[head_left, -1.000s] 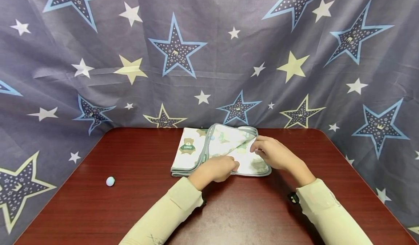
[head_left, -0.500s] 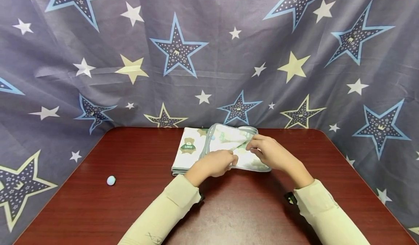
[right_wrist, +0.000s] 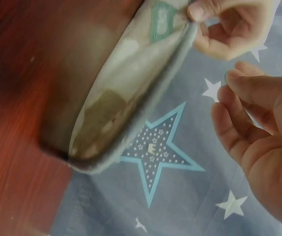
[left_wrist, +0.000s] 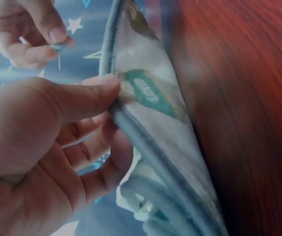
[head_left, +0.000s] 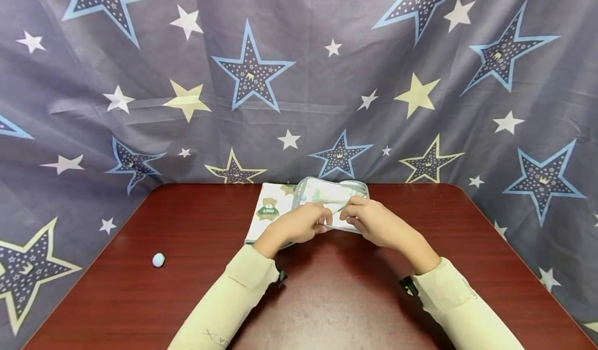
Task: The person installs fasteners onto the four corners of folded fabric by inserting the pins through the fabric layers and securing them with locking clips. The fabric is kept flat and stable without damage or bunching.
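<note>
Both hands pinch the cloth's [head_left: 327, 197] near edge, left hand [head_left: 299, 224] and right hand [head_left: 369, 221] lifting it off the bench [head_left: 196, 287]; folding looks partway done.

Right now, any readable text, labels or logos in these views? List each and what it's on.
"LOVED", as best it reads: small and soft, on the green bear badge of the folded cloth.
Green badge lettering near the left hand: blurred, unreadable.
Green badge by the cloth's edge in the right wrist view: blurred, unreadable.
Print on the left sleeve: cut off and too small to read.
Crown marks on the star backdrop: signs only, no words.
</note>
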`<state>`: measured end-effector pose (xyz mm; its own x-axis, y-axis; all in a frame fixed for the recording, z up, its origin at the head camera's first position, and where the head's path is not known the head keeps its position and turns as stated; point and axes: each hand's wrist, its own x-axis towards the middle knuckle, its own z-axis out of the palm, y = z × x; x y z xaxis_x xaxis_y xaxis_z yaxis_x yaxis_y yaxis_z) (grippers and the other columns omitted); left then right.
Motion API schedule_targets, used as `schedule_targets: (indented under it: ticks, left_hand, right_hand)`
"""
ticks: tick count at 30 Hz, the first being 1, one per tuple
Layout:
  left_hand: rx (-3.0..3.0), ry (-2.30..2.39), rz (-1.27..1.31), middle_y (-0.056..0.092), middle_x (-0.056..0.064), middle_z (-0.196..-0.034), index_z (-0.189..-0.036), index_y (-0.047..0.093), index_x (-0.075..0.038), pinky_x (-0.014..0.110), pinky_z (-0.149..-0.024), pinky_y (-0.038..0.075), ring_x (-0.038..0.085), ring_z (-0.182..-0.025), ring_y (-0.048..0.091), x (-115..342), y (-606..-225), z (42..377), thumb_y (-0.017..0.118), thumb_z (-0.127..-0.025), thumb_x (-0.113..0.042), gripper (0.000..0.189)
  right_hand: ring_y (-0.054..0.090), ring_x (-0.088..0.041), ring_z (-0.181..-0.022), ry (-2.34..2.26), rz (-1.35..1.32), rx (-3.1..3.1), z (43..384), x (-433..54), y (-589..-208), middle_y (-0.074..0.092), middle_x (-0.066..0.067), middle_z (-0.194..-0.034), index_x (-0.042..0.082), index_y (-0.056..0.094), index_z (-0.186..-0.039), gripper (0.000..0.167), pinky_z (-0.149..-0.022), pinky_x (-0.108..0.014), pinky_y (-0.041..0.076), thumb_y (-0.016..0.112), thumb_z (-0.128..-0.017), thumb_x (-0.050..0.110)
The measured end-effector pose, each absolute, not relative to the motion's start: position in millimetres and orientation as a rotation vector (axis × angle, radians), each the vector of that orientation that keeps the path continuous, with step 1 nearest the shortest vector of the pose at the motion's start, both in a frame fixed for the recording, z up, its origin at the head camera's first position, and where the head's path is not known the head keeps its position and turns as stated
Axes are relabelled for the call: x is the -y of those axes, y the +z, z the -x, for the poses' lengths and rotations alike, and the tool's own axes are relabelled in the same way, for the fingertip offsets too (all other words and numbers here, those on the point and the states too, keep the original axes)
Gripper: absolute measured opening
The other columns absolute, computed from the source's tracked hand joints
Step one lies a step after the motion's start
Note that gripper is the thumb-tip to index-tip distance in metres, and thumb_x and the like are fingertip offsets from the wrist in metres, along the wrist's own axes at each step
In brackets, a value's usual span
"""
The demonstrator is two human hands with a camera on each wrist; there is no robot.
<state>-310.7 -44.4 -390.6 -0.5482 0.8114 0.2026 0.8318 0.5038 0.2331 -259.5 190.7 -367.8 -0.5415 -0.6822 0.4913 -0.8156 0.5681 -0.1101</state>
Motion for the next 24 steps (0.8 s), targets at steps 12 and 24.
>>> schedule_targets:
  ticks: [12, 24]
  left_hand:
    - [2.726, -0.795, 1.316, 0.066, -0.001, -0.083, -0.095, 0.07, -0.009, 0.027, -0.069, 0.049, 0.01, -0.076, 0.059, 55, -387, 322, 0.067, -0.097, -0.008, 0.003]
    - [2.747, -0.891, 1.219, 0.066, -0.002, -0.082, -0.094, 0.068, -0.011, 0.025, -0.067, 0.048, 0.009, -0.073, 0.058, 59, -387, 323, 0.068, -0.098, -0.012, 0.004]
  right_hand:
    - [0.063, -0.012, -0.089, 0.456, -1.376, 2.376, 251, -168, -375, 0.063, 0.001, -0.096, 0.012, 0.07, -0.097, 0.021, -0.082, -0.031, 0.054, 0.069, -0.089, -0.006]
    - [0.063, -0.011, -0.088, 0.369, -1.455, 2.452, 259, -161, -399, 0.063, 0.001, -0.093, 0.01, 0.071, -0.097, 0.02, -0.082, -0.03, 0.053, 0.07, -0.086, -0.006]
